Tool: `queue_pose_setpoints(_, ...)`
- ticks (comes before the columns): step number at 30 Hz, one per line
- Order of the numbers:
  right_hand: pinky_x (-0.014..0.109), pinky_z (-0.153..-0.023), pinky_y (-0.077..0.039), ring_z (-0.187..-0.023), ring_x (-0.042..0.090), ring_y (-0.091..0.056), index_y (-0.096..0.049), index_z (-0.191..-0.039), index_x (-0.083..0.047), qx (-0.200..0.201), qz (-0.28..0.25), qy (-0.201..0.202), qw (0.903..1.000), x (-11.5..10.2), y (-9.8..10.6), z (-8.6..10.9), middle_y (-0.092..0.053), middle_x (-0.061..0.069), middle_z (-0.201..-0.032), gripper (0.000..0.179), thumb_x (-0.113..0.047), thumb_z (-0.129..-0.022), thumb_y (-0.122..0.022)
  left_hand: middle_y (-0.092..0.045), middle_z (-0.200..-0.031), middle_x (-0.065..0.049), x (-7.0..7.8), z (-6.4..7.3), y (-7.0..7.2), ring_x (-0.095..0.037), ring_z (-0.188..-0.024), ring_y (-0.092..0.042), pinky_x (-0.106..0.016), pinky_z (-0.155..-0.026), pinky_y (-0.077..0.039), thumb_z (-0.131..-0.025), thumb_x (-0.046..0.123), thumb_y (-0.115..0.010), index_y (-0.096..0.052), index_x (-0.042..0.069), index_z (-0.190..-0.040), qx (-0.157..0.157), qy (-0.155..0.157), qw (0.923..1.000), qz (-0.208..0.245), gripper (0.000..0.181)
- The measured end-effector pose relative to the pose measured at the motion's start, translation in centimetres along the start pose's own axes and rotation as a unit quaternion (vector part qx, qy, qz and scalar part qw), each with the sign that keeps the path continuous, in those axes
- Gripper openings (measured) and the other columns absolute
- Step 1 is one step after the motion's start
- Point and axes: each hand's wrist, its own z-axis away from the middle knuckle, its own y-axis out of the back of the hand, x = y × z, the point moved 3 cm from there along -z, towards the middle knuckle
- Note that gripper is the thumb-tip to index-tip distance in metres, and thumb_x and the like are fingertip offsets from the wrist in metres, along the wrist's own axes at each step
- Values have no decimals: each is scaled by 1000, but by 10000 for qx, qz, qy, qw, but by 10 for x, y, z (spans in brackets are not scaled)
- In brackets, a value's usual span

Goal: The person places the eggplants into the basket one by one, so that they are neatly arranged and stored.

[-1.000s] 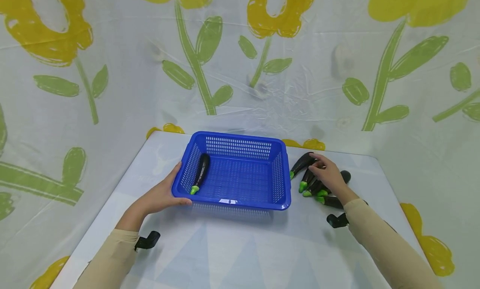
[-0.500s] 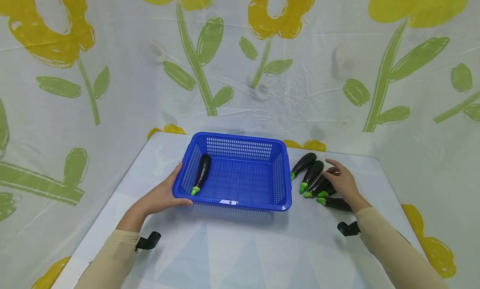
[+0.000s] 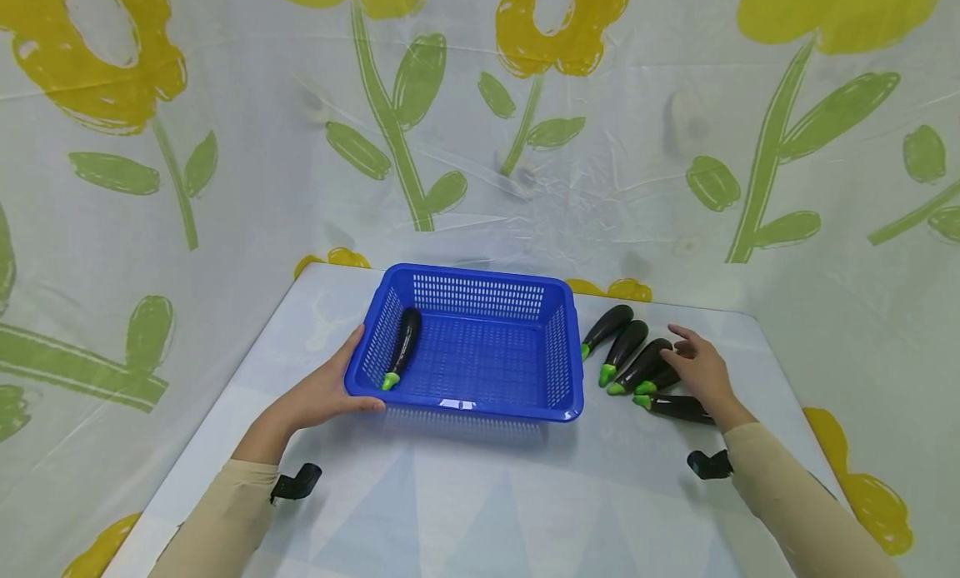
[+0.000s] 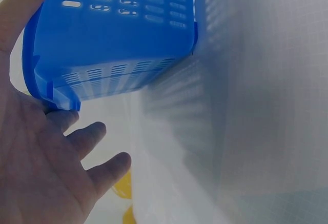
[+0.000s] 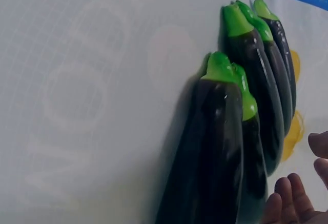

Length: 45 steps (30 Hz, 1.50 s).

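My left hand (image 3: pixel 318 391) holds the near left corner of a blue plastic basket (image 3: pixel 480 410), thumb along the front rim and fingers against the left side. In the left wrist view, the other fingers spread below the basket's rim (image 4: pixel 43 80). One dark eggplant (image 3: pixel 405 341) with a green cap lies inside, along the left wall. To the basket's right, several more eggplants (image 3: pixel 624 343) lie fanned out on the table. My right hand (image 3: pixel 703 374) hovers at their right side, fingers loosely bent and holding nothing. It partly hides one eggplant (image 3: pixel 658 381) in the head view.
The white table (image 3: pixel 465 503) has pale blue triangles at its near side. Behind it hangs a pale sheet (image 3: pixel 600 203) printed with yellow flowers and green leaves. Dark wrist mounts (image 3: pixel 297 481) stick out beside both sleeves.
My right hand has moved right and slightly toward me, away from the far eggplants, uncovering more of them. My left hand and the basket stay in place.
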Motion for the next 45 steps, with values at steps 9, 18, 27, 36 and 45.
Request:
queue_pose_setpoints(9,56,-87,-39,-109,43,-48,-36,-142,-7,469,190,54,9987,12,8,0,-48,31,-125,55,-26,-93,-54,0,-156,-7,2,1,1,-38,-139,-13,-63,-102,-24,-70,46,-77,12,26,-148,19,-8,10000,22,121)
queue_pose_setpoints(18,61,-92,-34,-116,53,-38,-34,-142,-3,503,181,-264,9982,21,12,1,-33,39,-132,61,-32,-93,-54,0,-156,-6,2,0,1,-37,-139,-13,-64,-102,-24,-69,49,-77,11,27,-148,35,70,10000,24,121)
queue_pose_setpoints(27,65,-98,-26,-127,55,-22,-21,-148,-8,-182,-43,-1006,9948,27,8,1,-20,35,-144,73,-44,-92,-51,-1,-156,-6,3,0,-1,-38,-139,-14,-64,-101,-25,-70,46,-77,12,28,-148,19,39,10000,48,120)
queue_pose_setpoints(36,49,-86,-48,-111,44,-50,-20,-148,-11,-392,-397,-1267,9904,35,3,-3,-15,33,-146,73,-44,-92,-52,-1,-156,-6,1,0,0,-37,-139,-14,-63,-102,-24,-69,46,-78,12,28,-148,15,36,10000,27,121)
queue_pose_setpoints(45,52,-92,-43,-112,42,-52,-22,-148,-9,-526,-549,-1276,9889,35,1,-5,-15,34,-146,72,-43,-92,-52,0,-156,-7,1,1,0,-38,-139,-14,-64,-102,-24,-69,47,-78,12,28,-148,1,62,10000,54,121)
